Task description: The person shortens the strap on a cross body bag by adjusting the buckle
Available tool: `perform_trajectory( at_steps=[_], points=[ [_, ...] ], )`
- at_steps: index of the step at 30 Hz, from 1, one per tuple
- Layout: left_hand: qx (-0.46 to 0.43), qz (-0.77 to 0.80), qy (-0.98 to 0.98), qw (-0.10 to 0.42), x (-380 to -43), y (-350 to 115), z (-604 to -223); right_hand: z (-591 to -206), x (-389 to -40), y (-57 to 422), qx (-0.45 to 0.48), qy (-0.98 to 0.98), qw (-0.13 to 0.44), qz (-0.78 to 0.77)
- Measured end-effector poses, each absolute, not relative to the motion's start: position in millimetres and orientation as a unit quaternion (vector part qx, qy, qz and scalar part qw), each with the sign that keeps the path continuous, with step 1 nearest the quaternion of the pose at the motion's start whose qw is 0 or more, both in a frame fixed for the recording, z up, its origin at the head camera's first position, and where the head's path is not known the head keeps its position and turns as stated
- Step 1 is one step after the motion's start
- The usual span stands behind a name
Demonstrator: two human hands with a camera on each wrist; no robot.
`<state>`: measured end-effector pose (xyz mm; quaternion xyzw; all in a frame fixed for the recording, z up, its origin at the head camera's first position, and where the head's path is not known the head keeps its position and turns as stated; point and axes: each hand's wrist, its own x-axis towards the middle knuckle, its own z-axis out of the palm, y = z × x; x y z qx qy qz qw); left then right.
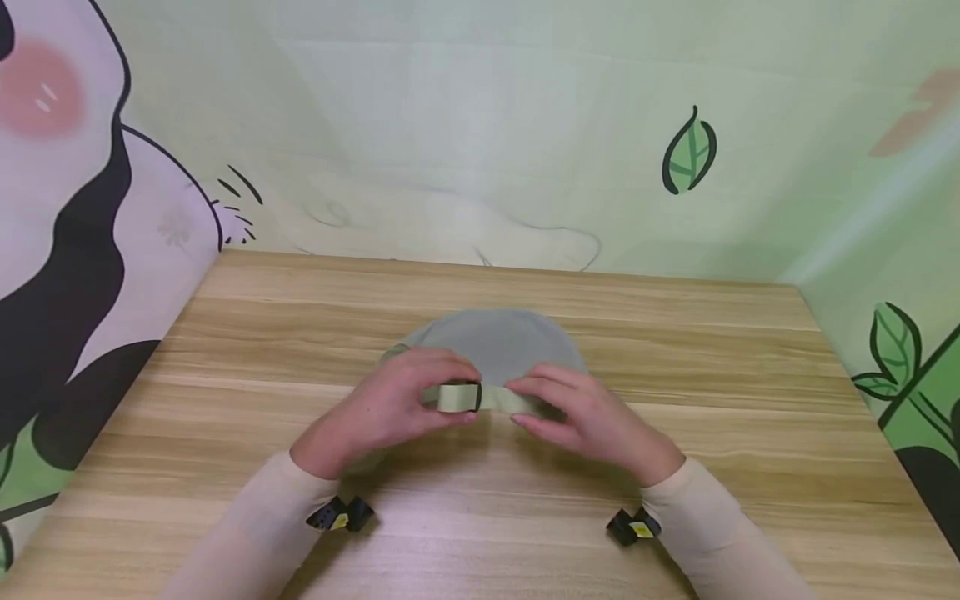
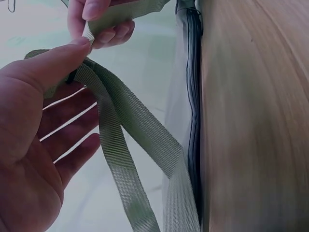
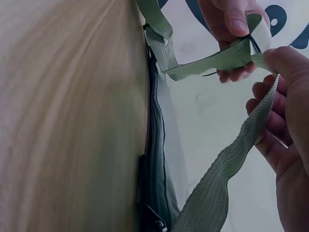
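A grey bag (image 1: 502, 342) with a rounded outline lies on the table. Its light green webbing strap (image 1: 456, 398) is raised at the near side, between both hands. My left hand (image 1: 378, 404) pinches the strap between thumb and fingers, right beside a black slider (image 1: 478, 397). From the other side, my right hand (image 1: 596, 412) pinches the webbing a short way right of the slider. In the left wrist view, two lengths of strap (image 2: 113, 145) hang below the left hand. A dark zipper (image 3: 154, 121) runs along the bag's edge in the right wrist view.
The wood-grain table (image 1: 720, 375) extends around the bag. Behind it stands a pale green backdrop (image 1: 450, 125) printed with a panda and leaves, which also covers the sides. A small black device with a yellow mark (image 1: 340, 515) sits at the left wrist, a similar one (image 1: 633, 527) at the right.
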<state>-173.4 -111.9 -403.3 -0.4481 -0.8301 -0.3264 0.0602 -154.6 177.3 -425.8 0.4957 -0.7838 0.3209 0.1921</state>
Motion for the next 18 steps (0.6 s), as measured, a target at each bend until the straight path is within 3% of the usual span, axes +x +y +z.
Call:
perform_trajectory(
  at_steps=[9,18],
  points=[
    [-0.392,-0.361,-0.846,0.027,-169.0,-106.7,-404.8,-428.1,-155.1,173.0,0.482,-0.766,0.174,0.388],
    [-0.397,-0.405,-0.822,0.037,-167.5,-104.4,-405.5,-431.2,-156.0,169.9,0.480,-0.766,0.176,0.389]
  ],
)
